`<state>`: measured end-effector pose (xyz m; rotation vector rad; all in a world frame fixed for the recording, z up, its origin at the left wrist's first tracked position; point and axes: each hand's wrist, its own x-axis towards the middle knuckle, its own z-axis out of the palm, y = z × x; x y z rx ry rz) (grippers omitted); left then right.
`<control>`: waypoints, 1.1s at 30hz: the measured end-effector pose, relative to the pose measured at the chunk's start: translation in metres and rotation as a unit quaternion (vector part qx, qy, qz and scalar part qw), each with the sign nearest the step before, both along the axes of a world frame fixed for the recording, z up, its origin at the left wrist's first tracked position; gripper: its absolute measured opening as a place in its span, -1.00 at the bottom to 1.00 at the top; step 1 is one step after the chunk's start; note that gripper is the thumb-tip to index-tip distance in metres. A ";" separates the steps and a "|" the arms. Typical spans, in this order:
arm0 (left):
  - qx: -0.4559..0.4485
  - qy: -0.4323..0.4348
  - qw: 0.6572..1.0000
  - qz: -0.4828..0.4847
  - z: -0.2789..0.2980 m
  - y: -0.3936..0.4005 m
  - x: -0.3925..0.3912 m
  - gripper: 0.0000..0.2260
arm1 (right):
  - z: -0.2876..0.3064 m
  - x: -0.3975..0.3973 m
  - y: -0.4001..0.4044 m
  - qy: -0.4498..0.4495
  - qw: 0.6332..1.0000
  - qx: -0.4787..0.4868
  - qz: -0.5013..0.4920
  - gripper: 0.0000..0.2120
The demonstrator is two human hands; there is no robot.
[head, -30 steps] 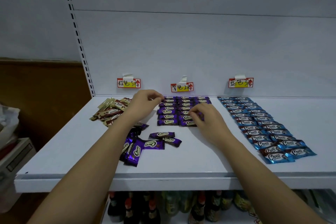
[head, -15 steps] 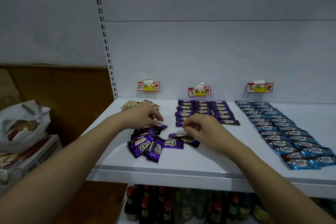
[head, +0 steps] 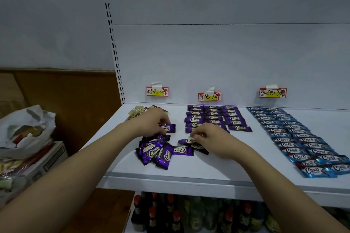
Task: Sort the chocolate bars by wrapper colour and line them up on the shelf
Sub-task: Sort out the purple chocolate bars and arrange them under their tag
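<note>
My left hand (head: pixel 151 123) pinches a purple chocolate bar (head: pixel 168 128) just above a loose pile of purple bars (head: pixel 157 154) near the front of the white shelf (head: pixel 189 174). My right hand (head: pixel 214 139) has its fingers curled over another purple bar (head: pixel 184 141) lying on the shelf. Behind it, purple bars (head: pixel 214 117) lie in neat rows. Blue bars (head: pixel 289 138) run in two long rows at the right. Brown and gold bars (head: pixel 138 110) sit in a heap at the back left, partly hidden by my left hand.
Three price labels hang on the back panel: left (head: pixel 157 91), middle (head: pixel 209 96), right (head: pixel 272 92). Bottles (head: pixel 170 213) fill the shelf below. A white plastic bag (head: pixel 26 130) sits on boxes to the left, beyond the shelf's end.
The view has swung left and closer. My left hand has come off the brown heap and picked a purple bar from the loose pile. My right hand has moved from the purple rows down to a loose bar.
</note>
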<state>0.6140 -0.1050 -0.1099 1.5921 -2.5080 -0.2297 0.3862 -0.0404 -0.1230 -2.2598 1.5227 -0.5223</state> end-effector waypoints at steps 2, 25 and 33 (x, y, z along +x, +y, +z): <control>-0.012 0.023 1.000 0.002 0.000 0.001 0.000 -0.79 | 0.002 -0.001 0.000 -0.010 1.000 0.013 -0.001 -0.76; 0.063 0.280 0.958 -0.020 -0.005 0.023 -0.062 -0.77 | 0.012 -0.096 -0.006 -0.190 0.960 -0.032 -0.201 -0.92; 0.081 0.181 0.978 -0.059 -0.006 0.029 -0.070 -0.87 | 0.010 -0.133 -0.016 -0.096 0.971 -0.018 -0.221 -0.94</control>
